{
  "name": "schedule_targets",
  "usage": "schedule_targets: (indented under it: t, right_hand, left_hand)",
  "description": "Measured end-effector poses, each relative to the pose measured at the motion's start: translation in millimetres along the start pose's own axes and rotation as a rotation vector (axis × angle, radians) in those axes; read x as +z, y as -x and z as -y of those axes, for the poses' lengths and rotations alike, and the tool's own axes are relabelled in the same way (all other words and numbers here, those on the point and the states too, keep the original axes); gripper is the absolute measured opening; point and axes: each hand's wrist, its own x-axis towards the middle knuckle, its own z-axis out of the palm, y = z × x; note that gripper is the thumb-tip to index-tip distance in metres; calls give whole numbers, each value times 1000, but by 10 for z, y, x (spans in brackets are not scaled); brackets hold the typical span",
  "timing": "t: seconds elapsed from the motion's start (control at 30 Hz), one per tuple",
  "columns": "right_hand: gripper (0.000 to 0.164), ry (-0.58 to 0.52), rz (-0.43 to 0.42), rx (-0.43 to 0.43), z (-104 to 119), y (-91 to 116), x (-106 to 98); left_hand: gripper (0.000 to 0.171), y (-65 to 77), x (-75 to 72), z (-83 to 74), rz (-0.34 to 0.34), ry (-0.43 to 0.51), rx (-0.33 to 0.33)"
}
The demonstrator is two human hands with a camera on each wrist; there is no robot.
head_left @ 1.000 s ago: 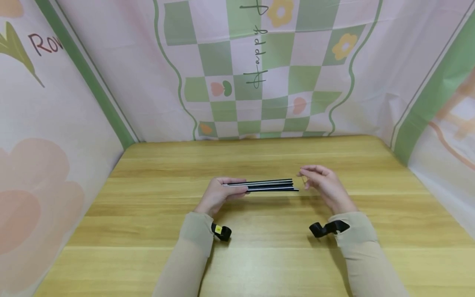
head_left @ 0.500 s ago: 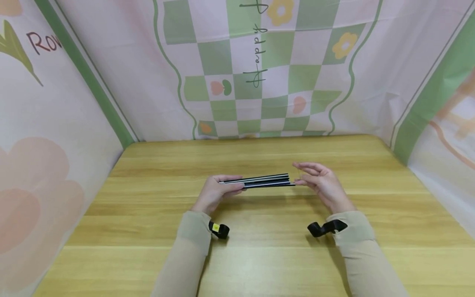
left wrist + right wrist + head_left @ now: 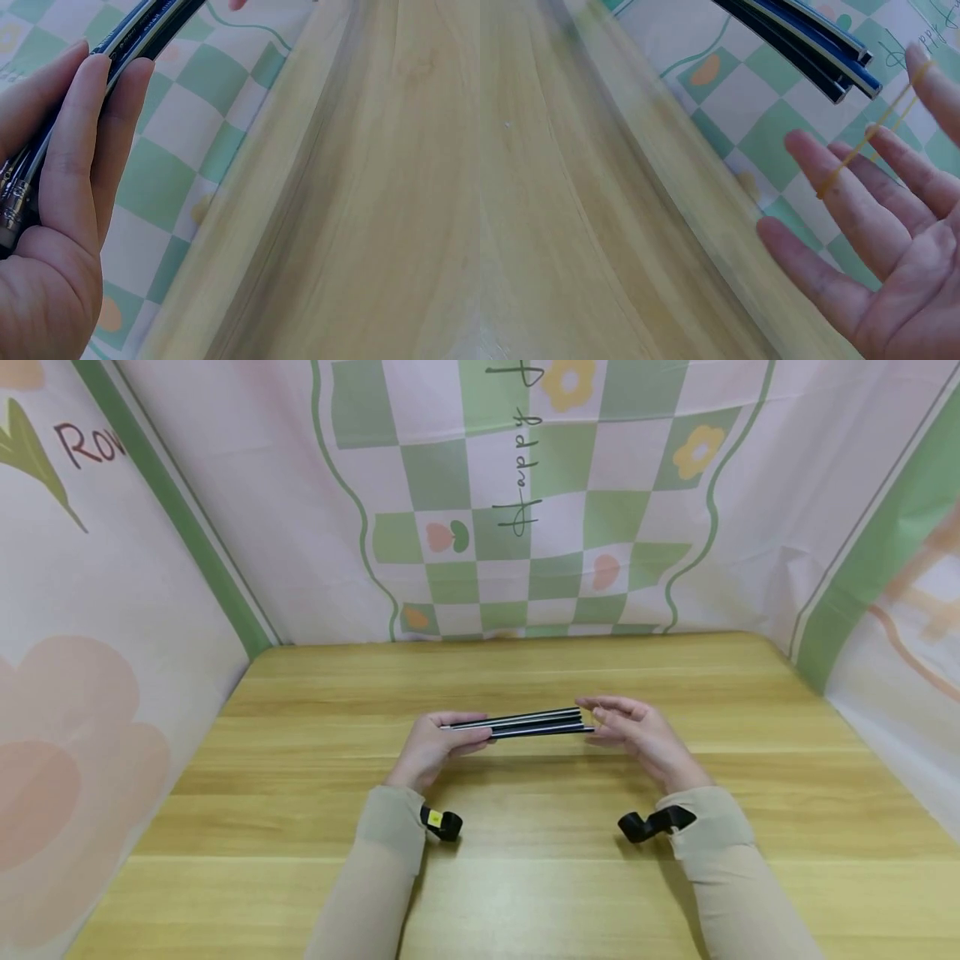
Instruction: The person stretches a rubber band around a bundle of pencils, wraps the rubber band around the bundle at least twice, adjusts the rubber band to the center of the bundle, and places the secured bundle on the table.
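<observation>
My left hand (image 3: 429, 750) grips a bundle of dark pencils (image 3: 532, 723) with pale stripes, holding it above the table. In the left wrist view metal ferrules (image 3: 16, 199) show at the palm end, partly hidden by the hand. Level with the bundle's other end is my right hand (image 3: 651, 742), its fingers spread and fairly straight. A thin yellow rubber band (image 3: 864, 141) is stretched between its thumb and fingers. The free pencil ends (image 3: 874, 88) lie just beyond the band in the right wrist view, and overlap the fingertips in the head view.
Beneath both hands is a wood-grain table (image 3: 525, 877). Printed cloth (image 3: 555, 585) with green and white checks hangs along its back edge, and more cloth covers both sides. Black wrist straps (image 3: 442, 823) sit on both cuffs.
My right hand has moved left, bringing the rubber band to the pencils' free ends. The left hand has shifted slightly left and up, and the bundle now slopes up a little toward the right.
</observation>
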Motion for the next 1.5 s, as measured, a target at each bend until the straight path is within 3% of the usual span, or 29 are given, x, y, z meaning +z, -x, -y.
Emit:
schedule_targets:
  t: [0.2, 0.43, 0.7, 0.87, 1.07, 1.3, 1.5]
  right_hand:
    - [55, 83, 76, -16, 0, -6, 74]
    - [60, 183, 96, -8, 9, -25, 184]
    - [59, 100, 123, -1, -35, -53, 260]
    - [55, 93, 93, -18, -34, -59, 297]
    - [41, 185, -24, -16, -8, -52, 343]
    - [33, 87, -52, -41, -105, -93, 346]
    - [28, -104, -67, -105, -214, -105, 420]
  left_hand:
    - [36, -9, -13, 14, -5, -7, -8]
    - [39, -5, -5, 31, 6, -22, -9]
    - [43, -14, -1, 33, 21, -13, -26]
    - [41, -16, 13, 38, 20, 12, -19]
    - [37, -9, 83, 36, 12, 84, 10]
    - [40, -3, 149, 53, 29, 110, -2]
    - [41, 1, 186, 68, 47, 113, -10]
